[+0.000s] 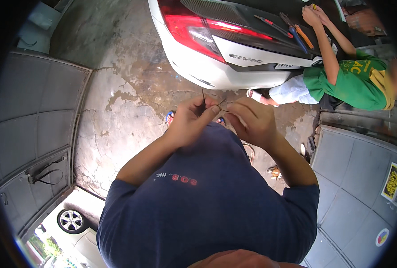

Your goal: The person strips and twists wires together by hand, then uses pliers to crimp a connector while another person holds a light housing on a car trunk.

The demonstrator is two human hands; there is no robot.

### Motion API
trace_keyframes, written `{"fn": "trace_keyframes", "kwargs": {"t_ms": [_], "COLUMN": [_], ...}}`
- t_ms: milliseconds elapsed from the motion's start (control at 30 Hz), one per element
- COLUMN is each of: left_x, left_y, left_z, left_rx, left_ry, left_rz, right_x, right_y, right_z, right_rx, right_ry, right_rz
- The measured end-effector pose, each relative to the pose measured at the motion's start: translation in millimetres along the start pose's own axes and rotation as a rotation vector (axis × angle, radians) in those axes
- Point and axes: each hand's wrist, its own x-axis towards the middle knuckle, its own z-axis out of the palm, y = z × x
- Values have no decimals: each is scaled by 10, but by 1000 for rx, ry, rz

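Navy shirt (212,219) near, with thin wire (224,110) beyond.
Pinched in closed fingertips (215,109) of left hand (193,117) and right hand (255,120).

The bare left hand (196,116) curls its fingers, thumb closed toward the index finger; the bare right hand (255,120), just beside it, bends its fingers inward in a pinch; the bare left forearm (148,155) and bare right forearm (292,156) slant inward, elbows bent

I see a navy shirt (220,210): short sleeves (300,203) at its sides, red-and-pale lettering (180,178) across its chest.
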Motion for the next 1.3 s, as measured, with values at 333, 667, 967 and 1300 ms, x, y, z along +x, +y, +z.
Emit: {"fn": "trace_keyframes", "kwargs": {"t_ms": [333, 667, 967, 1300], "left_x": [38, 13, 2, -60], "left_y": [45, 232, 87, 132], "left_z": [-85, -4, -53, 48], "left_rx": [-16, 135, 135, 210], "left_ry": [-109, -196, -129, -37], "left_rz": [-83, -86, -92, 15], "right_x": [283, 22, 224, 170], "right_y": [84, 117, 30, -111], "right_z": [-245, -146, -336, -139], "right_rx": [-29, 1130, 236, 787], "right_ry": [-89, -460, -172, -201], "right_rz": [-140, 1274, 430, 767]}}
